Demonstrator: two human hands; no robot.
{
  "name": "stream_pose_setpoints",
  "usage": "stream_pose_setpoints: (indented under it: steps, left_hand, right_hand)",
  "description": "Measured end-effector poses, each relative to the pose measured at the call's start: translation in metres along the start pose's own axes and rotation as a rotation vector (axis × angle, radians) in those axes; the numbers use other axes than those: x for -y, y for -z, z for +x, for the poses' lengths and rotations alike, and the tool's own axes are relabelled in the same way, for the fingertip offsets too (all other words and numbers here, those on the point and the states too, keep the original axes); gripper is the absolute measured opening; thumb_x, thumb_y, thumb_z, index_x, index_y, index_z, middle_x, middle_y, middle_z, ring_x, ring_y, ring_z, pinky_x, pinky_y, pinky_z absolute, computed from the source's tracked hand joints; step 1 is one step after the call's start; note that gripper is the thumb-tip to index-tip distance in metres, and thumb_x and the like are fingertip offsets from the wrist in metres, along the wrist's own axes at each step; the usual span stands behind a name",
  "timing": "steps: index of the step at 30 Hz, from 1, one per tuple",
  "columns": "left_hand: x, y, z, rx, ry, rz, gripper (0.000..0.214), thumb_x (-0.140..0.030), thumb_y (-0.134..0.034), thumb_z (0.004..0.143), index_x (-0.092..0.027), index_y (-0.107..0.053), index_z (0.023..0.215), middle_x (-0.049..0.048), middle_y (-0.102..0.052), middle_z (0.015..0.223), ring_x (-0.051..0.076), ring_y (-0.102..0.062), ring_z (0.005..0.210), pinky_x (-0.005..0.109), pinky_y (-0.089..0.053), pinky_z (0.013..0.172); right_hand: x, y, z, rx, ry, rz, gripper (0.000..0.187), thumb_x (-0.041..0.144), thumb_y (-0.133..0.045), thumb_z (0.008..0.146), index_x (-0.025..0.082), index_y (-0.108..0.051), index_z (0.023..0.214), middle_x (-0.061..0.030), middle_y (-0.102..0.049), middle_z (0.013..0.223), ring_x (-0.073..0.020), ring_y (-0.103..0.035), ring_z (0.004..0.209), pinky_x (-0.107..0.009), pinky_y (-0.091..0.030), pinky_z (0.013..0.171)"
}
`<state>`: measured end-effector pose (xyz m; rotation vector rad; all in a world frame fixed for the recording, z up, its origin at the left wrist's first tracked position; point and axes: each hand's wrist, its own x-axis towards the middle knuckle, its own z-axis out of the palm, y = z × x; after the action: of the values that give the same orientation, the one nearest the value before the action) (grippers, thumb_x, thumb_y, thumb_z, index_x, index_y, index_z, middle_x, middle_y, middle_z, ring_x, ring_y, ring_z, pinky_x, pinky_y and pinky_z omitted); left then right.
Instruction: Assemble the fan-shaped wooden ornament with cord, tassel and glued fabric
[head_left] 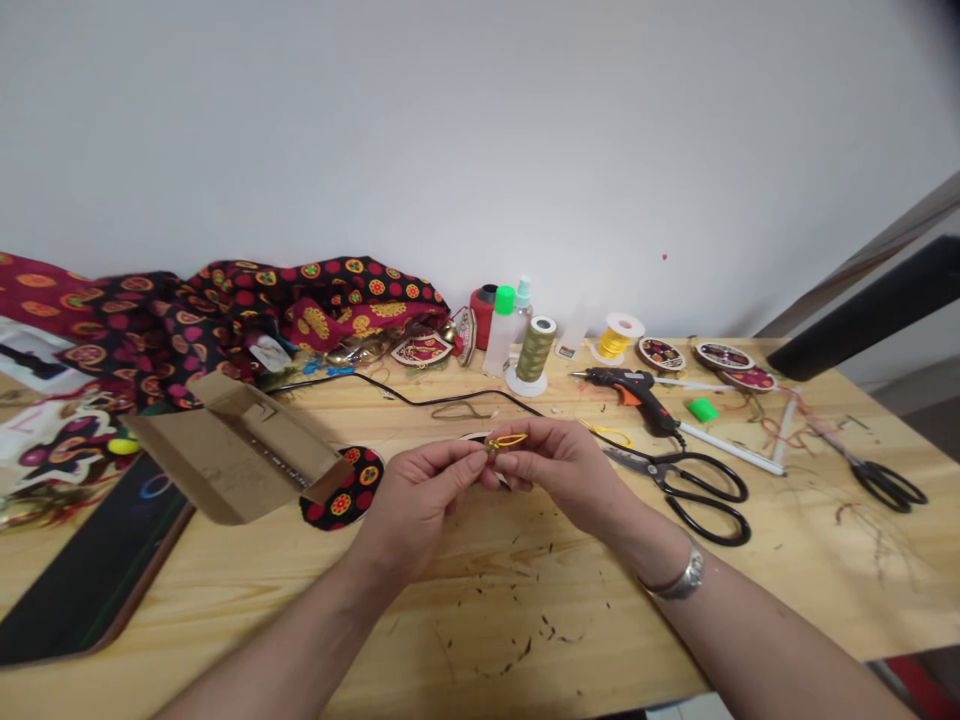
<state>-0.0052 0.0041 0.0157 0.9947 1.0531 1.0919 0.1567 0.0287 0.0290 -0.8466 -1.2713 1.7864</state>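
My left hand and my right hand meet above the middle of the wooden table. Between their fingertips is a small loop of yellow cord, pinched at its knotted lower end by both hands. Part of a round, pale-edged piece shows behind the fingers, mostly hidden. Left of my left hand lies a round patch of patterned fabric, partly under an open cardboard box. Large black-handled scissors rest beside my right wrist.
A glue gun with its black cable lies behind my right hand. Thread spools and bottles stand along the wall. Patterned cloth is heaped at the back left. Smaller scissors lie far right. Dark scraps litter the front.
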Motion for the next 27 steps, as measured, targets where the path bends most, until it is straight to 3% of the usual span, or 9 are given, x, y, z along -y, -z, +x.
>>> stream_pose_setpoints:
  steps: [7, 16, 22, 27]
  left_hand:
    - [0.0003, -0.0001, 0.0001, -0.003, 0.0, -0.019, 0.012, -0.027, -0.067, 0.074, -0.017, -0.073, 0.075, -0.0015, -0.065, 0.061, 0.002, -0.035, 0.045, 0.015, -0.024, 0.042]
    - [-0.0076, -0.0025, -0.0024, 0.023, -0.064, 0.079, 0.015, -0.022, -0.062, 0.077, -0.018, -0.071, 0.066, -0.003, -0.065, 0.059, 0.004, -0.046, 0.048, 0.015, -0.037, 0.049]
    - [-0.0037, -0.0008, -0.0018, -0.044, -0.147, 0.222, 0.012, -0.022, -0.063, 0.077, -0.02, -0.072, 0.069, -0.0038, -0.07, 0.065, 0.008, -0.059, 0.062, 0.015, -0.046, 0.063]
    - [-0.0003, -0.0032, -0.0046, -0.156, -0.269, 0.333, 0.009, -0.019, -0.065, 0.074, -0.022, -0.074, 0.076, -0.0036, -0.074, 0.074, 0.01, -0.065, 0.07, 0.016, -0.05, 0.069]
  right_hand:
    - [-0.0035, 0.0011, -0.0004, -0.002, -0.039, 0.043, 0.015, 0.026, -0.067, 0.074, 0.013, -0.066, 0.08, -0.0019, -0.065, 0.068, -0.0055, -0.05, 0.054, -0.019, -0.036, 0.052]
    - [-0.0064, 0.0031, -0.0019, -0.007, -0.078, 0.096, 0.018, 0.029, -0.069, 0.074, 0.012, -0.062, 0.071, -0.0015, -0.064, 0.067, -0.0035, -0.047, 0.05, -0.017, -0.033, 0.049]
    - [-0.002, 0.0014, -0.0029, -0.026, -0.147, 0.094, 0.02, 0.029, -0.07, 0.071, 0.012, -0.06, 0.066, -0.0014, -0.063, 0.066, -0.0021, -0.044, 0.042, -0.016, -0.026, 0.04]
    - [0.0036, -0.0017, -0.0042, -0.039, -0.22, 0.132, 0.021, 0.028, -0.071, 0.067, 0.012, -0.06, 0.061, 0.0026, -0.057, 0.052, -0.0014, -0.039, 0.036, -0.016, -0.021, 0.035]
